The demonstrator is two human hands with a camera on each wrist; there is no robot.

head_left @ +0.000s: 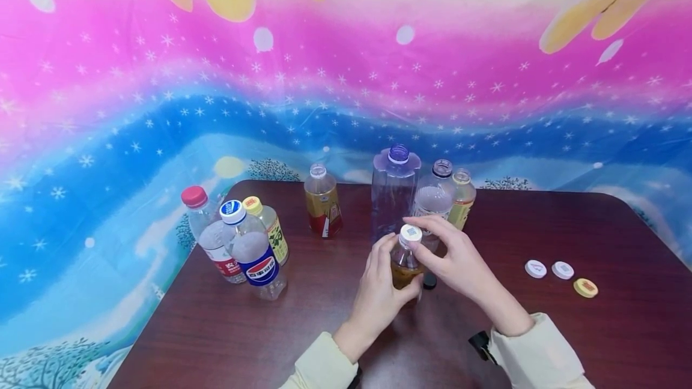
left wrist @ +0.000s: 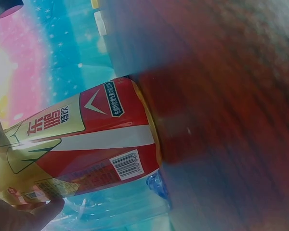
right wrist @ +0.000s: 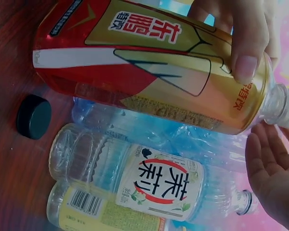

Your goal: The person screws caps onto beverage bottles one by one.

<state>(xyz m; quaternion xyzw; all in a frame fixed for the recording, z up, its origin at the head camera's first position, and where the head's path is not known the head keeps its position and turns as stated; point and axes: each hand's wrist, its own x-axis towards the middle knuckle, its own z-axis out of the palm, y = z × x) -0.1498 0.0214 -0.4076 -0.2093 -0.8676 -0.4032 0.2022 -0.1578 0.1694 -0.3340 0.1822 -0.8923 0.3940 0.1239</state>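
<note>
Bottles and loose caps on a dark reddish-brown wooden table (head_left: pixel 243 341), before a pink-and-blue snowflake-patterned cloth backdrop (head_left: pixel 335 47).
At left cluster a red-capped clear plastic bottle (head_left: pixel 212 236), a blue-labelled clear plastic bottle (head_left: pixel 259 266) and a yellow-capped, yellow-labelled plastic bottle (head_left: pixel 277 236); a gold-and-red-labelled plastic bottle (head_left: pixel 324 209) stands near the back edge. Farther right are a tall purple-tinted transparent bottle (head_left: pixel 391 197), a white-labelled clear plastic bottle (right wrist: pixel 159 180), a yellow-labelled clear plastic bottle (head_left: pixel 462 200), a round black cap (right wrist: pixel 33 117), two round white caps (head_left: pixel 536 269) and a round yellow cap (head_left: pixel 586 287).
</note>
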